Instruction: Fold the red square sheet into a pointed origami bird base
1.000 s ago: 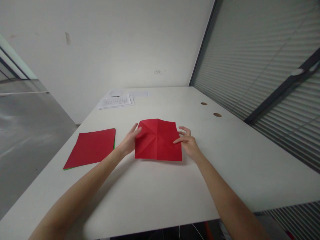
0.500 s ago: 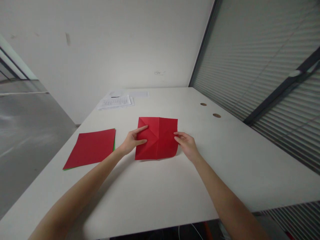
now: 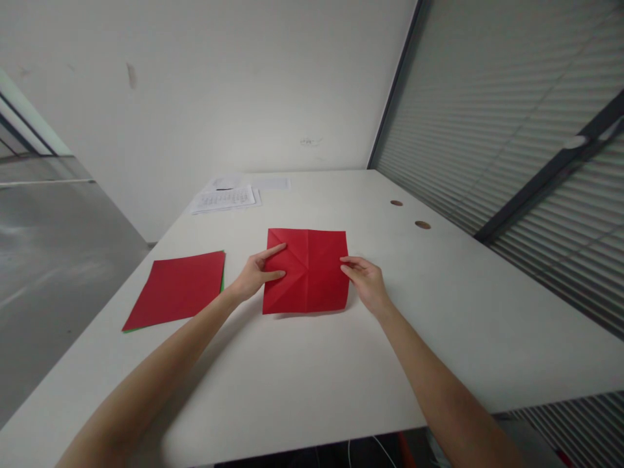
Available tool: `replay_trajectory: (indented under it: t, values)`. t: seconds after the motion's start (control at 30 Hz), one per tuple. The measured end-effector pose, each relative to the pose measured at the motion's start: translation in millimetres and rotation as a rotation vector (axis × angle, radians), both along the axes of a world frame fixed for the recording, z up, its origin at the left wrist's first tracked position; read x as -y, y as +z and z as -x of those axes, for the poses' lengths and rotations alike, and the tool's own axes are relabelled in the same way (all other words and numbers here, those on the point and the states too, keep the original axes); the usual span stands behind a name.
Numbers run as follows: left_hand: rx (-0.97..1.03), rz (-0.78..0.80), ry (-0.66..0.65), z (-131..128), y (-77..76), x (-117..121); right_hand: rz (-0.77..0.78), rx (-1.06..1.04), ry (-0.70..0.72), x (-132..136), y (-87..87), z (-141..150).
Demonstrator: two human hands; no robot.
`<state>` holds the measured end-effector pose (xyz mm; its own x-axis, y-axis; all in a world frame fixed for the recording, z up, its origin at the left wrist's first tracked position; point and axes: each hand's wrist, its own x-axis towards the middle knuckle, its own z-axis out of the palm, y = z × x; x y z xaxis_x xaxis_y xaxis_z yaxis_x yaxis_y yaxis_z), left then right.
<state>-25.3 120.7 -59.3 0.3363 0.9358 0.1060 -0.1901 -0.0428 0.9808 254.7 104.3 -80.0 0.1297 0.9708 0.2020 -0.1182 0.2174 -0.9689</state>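
Note:
A square sheet of red paper [image 3: 319, 286] with crossing crease lines is held between my hands, its near edge slightly off the table. My left hand [image 3: 256, 273] grips the left edge, thumb and index finger lying on top and the other fingers hidden beneath. At the right edge, my right hand [image 3: 365, 279] pinches the paper between thumb and fingertips. To the left of my left hand lies a stack of coloured paper [image 3: 180, 286], red on top with green showing along its edges.
The white table [image 3: 292, 377] runs back to a white wall. Written paper sheets [image 3: 227, 198] lie at its far left. Two round holes [image 3: 422, 225] are near the right edge, beside a window with blinds [image 3: 468, 143]. Cables hang below the front edge.
The red sheet has flattened out: its right half and curled lower right corner lie more level. Its creases show more plainly. Both hands stay almost in place.

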Motion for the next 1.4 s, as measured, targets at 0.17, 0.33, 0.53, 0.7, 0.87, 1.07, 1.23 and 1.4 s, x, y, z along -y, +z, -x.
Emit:
replay_trajectory:
  t: [0.17, 0.33, 0.53, 0.7, 0.87, 1.07, 1.23, 1.4]
  values:
    - [-0.018, -0.027, -0.006, 1, -0.1, -1, -0.016, 0.001, 0.005, -1, -0.9, 0]
    - [-0.268, -0.221, 0.049, 5, -0.8, -2, -0.097, 0.143, -0.098, 0, 1.6, -1]
    - [-0.313, -0.275, 0.060, 6, -6.4, -4, -0.273, 0.339, -0.192, -1, 0.5, -4]
    - [-0.226, -0.219, 0.058, 3, -5.7, -5, -0.261, 0.292, -0.179, -1, 1.4, -5]
    - [0.063, 0.010, -0.005, -10, -1.3, 5, -0.130, 0.133, -0.053, 5, 5.1, 1]
    - [-0.229, 0.020, 0.152, -24, -8.0, 13, -0.054, -0.005, 0.052, 12, 6.1, 12]
    - [-0.530, -0.261, 0.210, -28, -4.6, 19, -0.048, -0.045, 0.043, 12, 1.9, 16]
    - [-0.546, -0.310, -0.004, -32, 9.8, 34, -0.030, -0.150, 0.076, 13, 2.0, 20]
